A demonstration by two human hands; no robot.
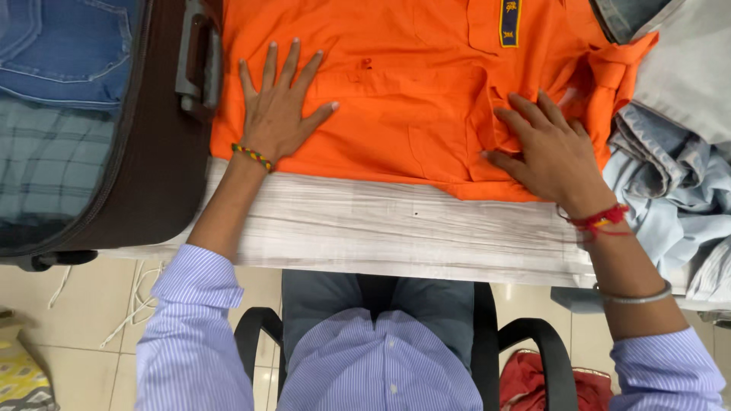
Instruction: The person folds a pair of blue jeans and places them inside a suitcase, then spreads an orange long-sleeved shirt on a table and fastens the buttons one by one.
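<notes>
An orange shirt (403, 91) lies spread on a pale wood-grain table (381, 228). My left hand (278, 110) rests flat on the shirt's left part, fingers spread, a beaded band at the wrist. My right hand (544, 148) presses on the shirt's right side near a folded edge, fingers apart and slightly curled over the cloth. A red thread and a metal bangle sit on that wrist. Neither hand grips anything.
An open dark suitcase (152, 152) with blue jeans (61, 46) and a checked cloth inside lies at the left. A heap of light blue and grey clothes (670, 167) lies at the right. A black chair (525, 342) and red cloth (533, 380) are below.
</notes>
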